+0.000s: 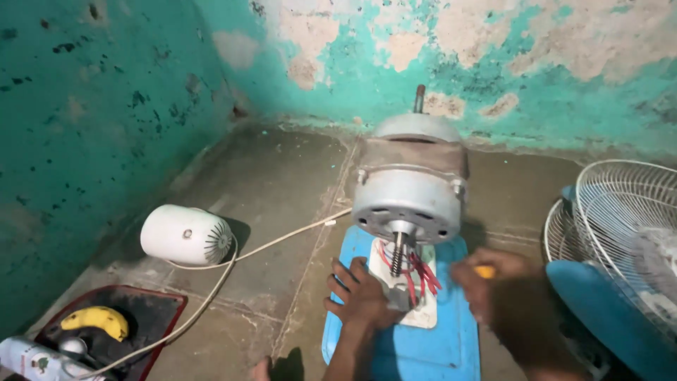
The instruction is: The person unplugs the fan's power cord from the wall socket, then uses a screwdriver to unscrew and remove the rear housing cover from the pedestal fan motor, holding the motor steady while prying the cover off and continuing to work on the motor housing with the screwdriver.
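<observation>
Fingers [345,279] of our left hand [363,300] spread open on the blue base [395,349] at lower centre, beside the grey motor [412,187]; our right hand [493,286] grips a yellow tool handle [484,271] just right of the red wires [422,276].

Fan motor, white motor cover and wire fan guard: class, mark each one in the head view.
Fan motor [412,190]: head view, on its grey metal casing.
White motor cover [185,235]: head view, on its rounded side.
Wire fan guard [627,212]: head view, on its white wire mesh.
</observation>
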